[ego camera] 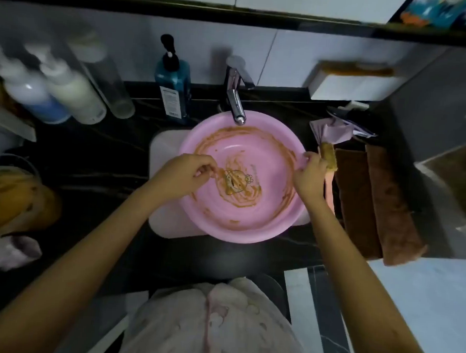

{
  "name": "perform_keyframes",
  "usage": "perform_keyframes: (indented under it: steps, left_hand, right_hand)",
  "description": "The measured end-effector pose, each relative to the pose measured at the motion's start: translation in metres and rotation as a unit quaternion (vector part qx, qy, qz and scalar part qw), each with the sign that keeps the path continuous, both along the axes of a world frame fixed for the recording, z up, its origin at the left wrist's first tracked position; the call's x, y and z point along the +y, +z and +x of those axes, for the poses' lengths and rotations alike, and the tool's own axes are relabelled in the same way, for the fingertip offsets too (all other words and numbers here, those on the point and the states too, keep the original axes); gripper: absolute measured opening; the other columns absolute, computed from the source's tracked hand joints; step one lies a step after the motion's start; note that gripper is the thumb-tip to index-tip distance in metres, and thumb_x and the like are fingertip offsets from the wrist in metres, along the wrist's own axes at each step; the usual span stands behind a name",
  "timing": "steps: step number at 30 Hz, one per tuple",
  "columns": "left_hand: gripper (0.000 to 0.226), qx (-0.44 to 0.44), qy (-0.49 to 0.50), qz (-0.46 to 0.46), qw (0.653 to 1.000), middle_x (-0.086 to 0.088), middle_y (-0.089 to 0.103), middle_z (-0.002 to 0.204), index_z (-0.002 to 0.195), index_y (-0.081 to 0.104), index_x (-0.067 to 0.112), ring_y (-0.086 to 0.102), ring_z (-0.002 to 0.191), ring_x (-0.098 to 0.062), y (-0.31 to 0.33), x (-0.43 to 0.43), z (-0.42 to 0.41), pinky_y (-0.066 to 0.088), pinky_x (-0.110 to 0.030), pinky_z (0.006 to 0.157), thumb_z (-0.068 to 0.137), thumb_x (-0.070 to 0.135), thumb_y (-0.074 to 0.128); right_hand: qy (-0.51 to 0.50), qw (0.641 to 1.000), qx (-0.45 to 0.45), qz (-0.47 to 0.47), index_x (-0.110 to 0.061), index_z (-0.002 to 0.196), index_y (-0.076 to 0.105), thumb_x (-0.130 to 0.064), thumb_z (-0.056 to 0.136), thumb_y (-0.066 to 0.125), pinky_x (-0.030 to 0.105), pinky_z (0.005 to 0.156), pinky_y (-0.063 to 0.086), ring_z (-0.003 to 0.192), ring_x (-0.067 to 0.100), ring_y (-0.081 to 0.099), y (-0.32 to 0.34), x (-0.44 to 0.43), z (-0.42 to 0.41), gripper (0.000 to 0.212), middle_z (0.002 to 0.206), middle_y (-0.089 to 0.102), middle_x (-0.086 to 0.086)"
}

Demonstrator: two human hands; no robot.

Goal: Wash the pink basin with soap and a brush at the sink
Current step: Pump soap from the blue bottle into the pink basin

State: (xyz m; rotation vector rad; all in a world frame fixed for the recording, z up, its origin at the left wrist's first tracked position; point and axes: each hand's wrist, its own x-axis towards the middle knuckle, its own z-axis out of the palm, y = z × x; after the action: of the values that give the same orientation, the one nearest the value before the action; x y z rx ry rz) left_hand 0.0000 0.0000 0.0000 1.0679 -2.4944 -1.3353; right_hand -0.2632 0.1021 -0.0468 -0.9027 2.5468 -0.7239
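The pink basin (264, 220) sits in the white sink (160, 221) under the tap. Brown smears ring its inner wall and cover the cartoon print on its bottom. My left hand (184, 174) reaches in from the left and pinches a small brown-smeared utensil (226, 184), whose tip rests on the basin's bottom. My right hand (310, 174) pinches the basin's right rim. A brush (328, 158) with yellowish bristles and a pink handle lies just right of that hand, partly hidden by it. I cannot tell whether the hand touches the brush.
A chrome tap (236, 104) overhangs the basin's far edge. A blue pump bottle (173, 88) stands behind the sink, white bottles (56, 94) further left. Brown towels (372, 203) and a pink cloth (332, 130) lie on the right. An orange container (12, 198) sits on the left.
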Motion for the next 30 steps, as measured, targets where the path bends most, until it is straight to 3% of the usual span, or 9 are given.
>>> perform_keyframes:
  steps: [4,9,12,14,17,19,22,26,30]
  left_hand:
    - [0.016,0.015,-0.011,-0.001,1.000,0.005,0.067,0.102,0.098,0.066,0.025,0.060,0.098,-0.012,-0.003,0.003,-0.015,0.049,-0.035,0.092,0.090,0.013,0.056]
    - [0.021,0.065,0.016,-0.004,0.998,0.008,0.065,0.101,0.099,0.064,0.024,0.059,0.100,-0.012,-0.002,0.011,-0.048,0.046,-0.029,0.093,0.090,0.007,0.055]
    - [0.037,0.113,0.152,-0.053,0.980,0.001,0.052,0.116,0.117,0.055,0.015,0.052,0.108,-0.015,-0.012,0.012,-0.063,0.043,-0.033,0.098,0.083,0.001,0.061]
    - [0.065,0.132,0.307,-0.075,0.939,-0.008,0.035,0.129,0.132,0.038,0.007,0.039,0.118,-0.018,-0.018,0.000,-0.070,0.036,-0.028,0.103,0.076,0.002,0.069]
    - [0.102,0.114,0.482,-0.010,0.869,-0.018,0.010,0.146,0.145,0.008,0.001,0.019,0.136,-0.024,-0.020,-0.040,-0.079,0.020,-0.025,0.112,0.072,0.019,0.078]
    - [0.114,0.091,0.518,0.014,0.850,-0.017,-0.001,0.152,0.146,-0.004,0.002,0.009,0.142,-0.026,-0.021,-0.067,-0.081,0.015,-0.031,0.117,0.073,0.027,0.079]
    - [0.111,0.107,0.542,0.025,0.833,-0.014,0.008,0.155,0.148,0.000,0.003,0.013,0.143,-0.025,-0.031,-0.102,-0.078,0.015,-0.030,0.115,0.073,0.028,0.079]
    - [0.080,0.191,0.510,0.030,0.838,-0.012,0.040,0.140,0.141,0.025,0.003,0.040,0.130,-0.023,-0.041,-0.125,-0.071,0.032,-0.020,0.104,0.080,0.019,0.073]
    - [0.067,0.254,0.480,0.038,0.839,-0.004,0.042,0.138,0.138,0.029,0.007,0.042,0.128,-0.017,-0.038,-0.115,-0.054,0.033,-0.027,0.110,0.085,0.023,0.067]
  right_hand:
    - [-0.122,0.989,0.071,0.037,-0.005,0.134,0.042,-0.003,0.089,0.051,0.041,0.097,0.042,0.122,0.035,0.042,0.000,0.028,-0.034,0.045,0.135,0.039,0.021]
    - [-0.113,0.988,0.044,0.096,-0.005,0.139,0.033,-0.014,0.089,0.059,0.042,0.098,0.039,0.123,0.036,0.040,-0.010,0.026,-0.057,0.056,0.137,0.037,0.022]
    - [-0.109,0.985,0.124,0.057,-0.003,0.134,0.038,-0.006,0.087,0.055,0.038,0.096,0.041,0.118,0.034,0.043,-0.010,0.016,-0.051,0.050,0.133,0.039,0.023]
    - [-0.078,0.983,0.163,0.030,-0.005,0.135,0.038,-0.001,0.084,0.052,0.039,0.098,0.039,0.118,0.034,0.042,-0.006,0.005,-0.043,0.052,0.133,0.037,0.022]
    - [0.009,0.984,0.169,-0.056,-0.005,0.130,0.045,0.002,0.080,0.051,0.039,0.095,0.039,0.115,0.036,0.044,0.007,-0.012,-0.026,0.051,0.129,0.041,0.022]
    - [0.054,0.980,0.155,-0.108,-0.006,0.129,0.047,0.004,0.079,0.051,0.037,0.094,0.039,0.112,0.034,0.045,0.015,-0.025,-0.014,0.051,0.126,0.042,0.021]
    - [0.096,0.975,0.123,-0.157,-0.007,0.128,0.048,0.008,0.077,0.050,0.037,0.096,0.040,0.112,0.031,0.045,0.022,-0.042,-0.003,0.053,0.126,0.041,0.019]
    - [0.154,0.963,0.082,-0.204,-0.005,0.127,0.047,0.011,0.074,0.050,0.043,0.088,0.049,0.107,0.032,0.050,0.027,-0.055,0.002,0.056,0.124,0.041,0.018]
    - [0.233,0.949,0.038,-0.207,-0.009,0.130,0.045,0.004,0.083,0.052,0.026,0.073,0.045,0.096,0.014,0.050,0.034,-0.053,0.004,0.049,0.122,0.046,0.011]
